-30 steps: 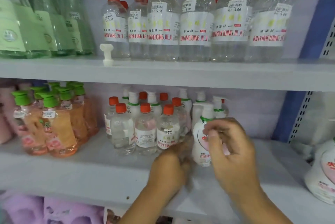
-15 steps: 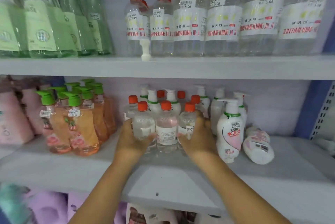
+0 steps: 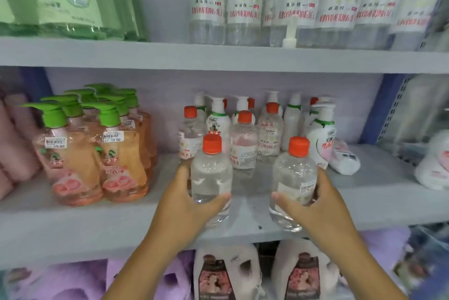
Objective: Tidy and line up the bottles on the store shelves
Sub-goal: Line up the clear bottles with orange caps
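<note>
Each hand, left (image 3: 192,199) and right (image 3: 313,199), gripped a clear bottle (image 3: 211,173) at the shelf (image 3: 73,222) edge; either could slip and fall off

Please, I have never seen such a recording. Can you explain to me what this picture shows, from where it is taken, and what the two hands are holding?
There is no machine here. A person wears a camera on the head, so the one picture looks forward and down at that person's own arms and at store shelves.

The left hand grips one small clear bottle with an orange cap. The right hand grips another clear bottle of the same kind. Both bottles are at the front edge of the middle shelf.

Behind them stand more small clear bottles and white pump bottles; one white bottle lies on its side. To the left stand orange soap bottles with green pumps. The upper shelf carries large clear bottles.
</note>
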